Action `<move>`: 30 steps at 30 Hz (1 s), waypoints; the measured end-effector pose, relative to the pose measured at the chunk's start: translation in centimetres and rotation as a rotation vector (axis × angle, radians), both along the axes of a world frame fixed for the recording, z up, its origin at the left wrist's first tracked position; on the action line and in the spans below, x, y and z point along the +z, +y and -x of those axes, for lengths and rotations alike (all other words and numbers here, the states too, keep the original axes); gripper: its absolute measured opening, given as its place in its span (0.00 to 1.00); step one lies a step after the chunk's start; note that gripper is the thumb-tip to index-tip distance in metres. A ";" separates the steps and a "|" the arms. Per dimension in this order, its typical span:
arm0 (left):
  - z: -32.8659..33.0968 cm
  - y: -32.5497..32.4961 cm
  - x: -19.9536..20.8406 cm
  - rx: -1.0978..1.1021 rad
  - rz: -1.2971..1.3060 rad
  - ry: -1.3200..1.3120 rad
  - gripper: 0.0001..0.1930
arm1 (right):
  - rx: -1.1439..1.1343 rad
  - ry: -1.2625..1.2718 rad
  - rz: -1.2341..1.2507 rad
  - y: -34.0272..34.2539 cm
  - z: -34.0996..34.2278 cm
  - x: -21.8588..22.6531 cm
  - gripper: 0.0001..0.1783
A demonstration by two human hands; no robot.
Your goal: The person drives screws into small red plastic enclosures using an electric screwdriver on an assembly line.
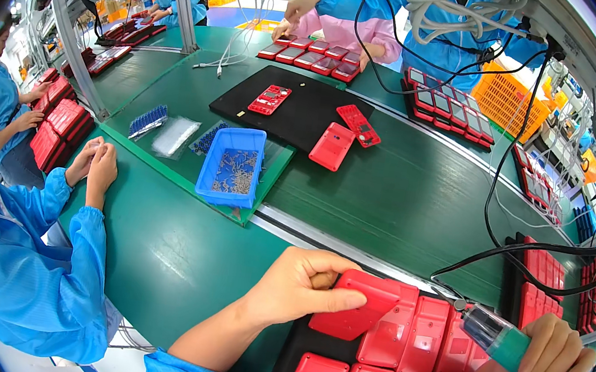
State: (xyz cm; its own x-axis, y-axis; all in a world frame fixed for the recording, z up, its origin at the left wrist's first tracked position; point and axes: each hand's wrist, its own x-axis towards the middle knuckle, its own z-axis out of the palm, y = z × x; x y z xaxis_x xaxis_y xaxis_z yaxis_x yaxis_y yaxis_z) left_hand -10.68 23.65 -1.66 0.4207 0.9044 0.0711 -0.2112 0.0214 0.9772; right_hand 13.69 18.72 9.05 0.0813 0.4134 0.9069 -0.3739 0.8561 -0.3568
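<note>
— What did the line look like? A green conveyor belt (401, 191) ran through a crowded assembly hall, workers in blue smocks seated along both sides.

— And the piece in hand? A red plastic casing (358, 305) lay tilted on top of a row of like red casings (420, 342) set on a black mat (300, 346), its long axis running from lower left up toward the right. The left hand (297, 286) pressed it flat, fingers stretched across its upper edge, thumb under the near side.

— The other hand? The right hand (543, 368) was closed round a green-barrelled electric screwdriver (492, 332), its tip angled up and leftward, just to the right of the casing and apart from it. So the casing lay to the left of the tool, with the left hand already upon it.

— Around them? A blue bin of small screws (230, 166) sat across the belt, beside a black pad (300, 108) bearing more red parts. A neighbouring worker's hands (92, 168) rested together on the bench at left.
</note>
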 end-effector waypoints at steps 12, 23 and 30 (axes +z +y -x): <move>-0.2 0.3 0.0 0.059 0.093 -0.174 0.19 | 0.019 0.085 0.015 0.1 -0.3 -0.6 0.12; -0.4 0.5 -0.9 0.033 0.109 -0.229 0.18 | 0.020 0.066 -0.008 0.2 -0.1 0.1 0.11; -0.3 0.7 -0.7 0.042 0.146 -0.196 0.17 | 0.084 -0.156 -0.086 0.8 -0.2 0.1 0.11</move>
